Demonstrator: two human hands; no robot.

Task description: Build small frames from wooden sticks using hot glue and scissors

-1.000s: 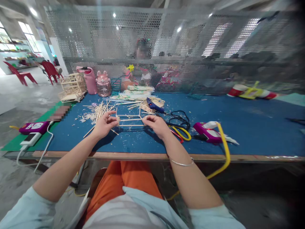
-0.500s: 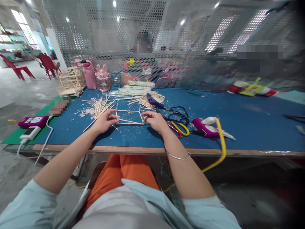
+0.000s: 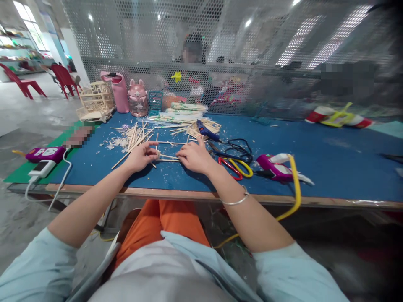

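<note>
Your right hand [image 3: 195, 157] has come inward from the right end of the stick frame [image 3: 168, 159] and now lies over its right part; your left hand [image 3: 140, 157] has stayed at the left end. Frame: low over the near part of the blue mat [image 3: 176, 182], between your hands, its right end partly covered. Left thumb and fingers pinch the near left corner. Right fingers bent, tips at the near sticks; whether they grip or only touch, cannot tell. Bangle [image 3: 236, 203] on your right forearm.

Just beyond your left hand: loose sticks [image 3: 135, 138], crossed in a heap, pale scraps [image 3: 116, 147] beside them. Beyond your right hand: blue glue gun [image 3: 206, 131], resting by a small lattice panel [image 3: 214, 126]. To your right, scissors [image 3: 251, 171] with red and yellow handles, near a black cord [image 3: 241, 157]; farther right, a purple socket block [image 3: 278, 170] with a yellow cable [image 3: 296, 188] running off the edge.

Back of the table: stick packs [image 3: 189, 110], blue basket [image 3: 155, 100], pink cup [image 3: 138, 100], pink bottle [image 3: 120, 95], then a wooden model [image 3: 96, 100] at far left. Nearer you on that side, a white adapter [image 3: 42, 168] by a second purple block [image 3: 45, 154], on a green mat [image 3: 20, 170]. Behind the mesh screen [image 3: 132, 42], a person [image 3: 193, 50].
</note>
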